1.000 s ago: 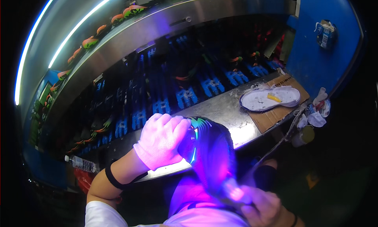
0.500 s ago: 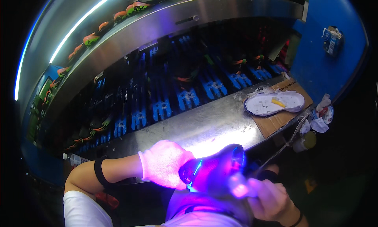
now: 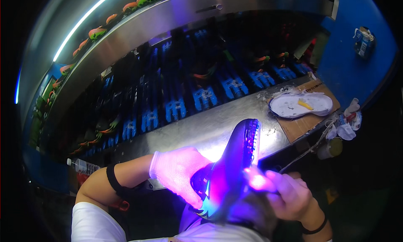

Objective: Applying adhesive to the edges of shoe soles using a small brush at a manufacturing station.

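Observation:
A dark shoe stands tilted in front of me under purple light, its toe up and away. Its toothed sole edge faces right. My left hand, in a light glove lit pink, is closed around the heel end, thumb on the near side. At the sole edge my right hand has its fingers pinched together. From them a small pink-glowing tip reaches the shoe's right side; blur and glare hide what it is. The lower part of the shoe blends into shadow near my lap.
Ahead lies a metal ledge before rows of blue shoe-shaped holders. On cardboard at right sits a white sole-shaped tray with a yellow piece. A jar and crumpled gloves hang beyond the edge. A bottle lies left.
The shoe has turned so its toe points up and its sole edge faces right. My right hand and the glowing tip have risen slightly. The left hand keeps its hold.

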The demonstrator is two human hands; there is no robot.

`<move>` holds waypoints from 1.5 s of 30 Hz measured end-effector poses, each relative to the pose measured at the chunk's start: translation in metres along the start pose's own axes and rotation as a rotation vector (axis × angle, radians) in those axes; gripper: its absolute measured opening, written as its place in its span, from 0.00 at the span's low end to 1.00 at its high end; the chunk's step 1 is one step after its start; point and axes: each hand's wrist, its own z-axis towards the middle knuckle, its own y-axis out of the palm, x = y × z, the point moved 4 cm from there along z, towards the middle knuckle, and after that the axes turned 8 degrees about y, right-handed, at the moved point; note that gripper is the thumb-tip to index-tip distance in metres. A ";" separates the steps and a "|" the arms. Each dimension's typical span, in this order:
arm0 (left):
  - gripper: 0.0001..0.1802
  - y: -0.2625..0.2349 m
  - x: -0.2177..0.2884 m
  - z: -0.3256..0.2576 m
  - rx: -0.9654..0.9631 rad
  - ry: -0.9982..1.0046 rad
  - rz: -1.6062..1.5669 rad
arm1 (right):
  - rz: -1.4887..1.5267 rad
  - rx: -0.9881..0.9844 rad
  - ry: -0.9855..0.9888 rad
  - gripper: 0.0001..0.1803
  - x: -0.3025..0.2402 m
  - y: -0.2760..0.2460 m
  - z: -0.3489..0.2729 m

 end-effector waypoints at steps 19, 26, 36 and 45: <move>0.45 0.016 -0.031 0.001 0.052 0.219 -0.556 | -0.101 -0.224 -0.018 0.29 0.016 0.003 0.003; 0.51 0.019 -0.032 0.005 0.178 0.409 -0.767 | 0.116 -0.075 -0.059 0.31 0.018 0.013 0.002; 0.50 0.023 -0.049 -0.007 0.324 0.352 -0.786 | 0.261 -0.091 -0.028 0.30 0.011 0.025 -0.013; 0.46 0.016 -0.050 -0.015 0.461 0.332 -0.825 | 0.247 -0.302 0.059 0.28 0.001 0.008 -0.024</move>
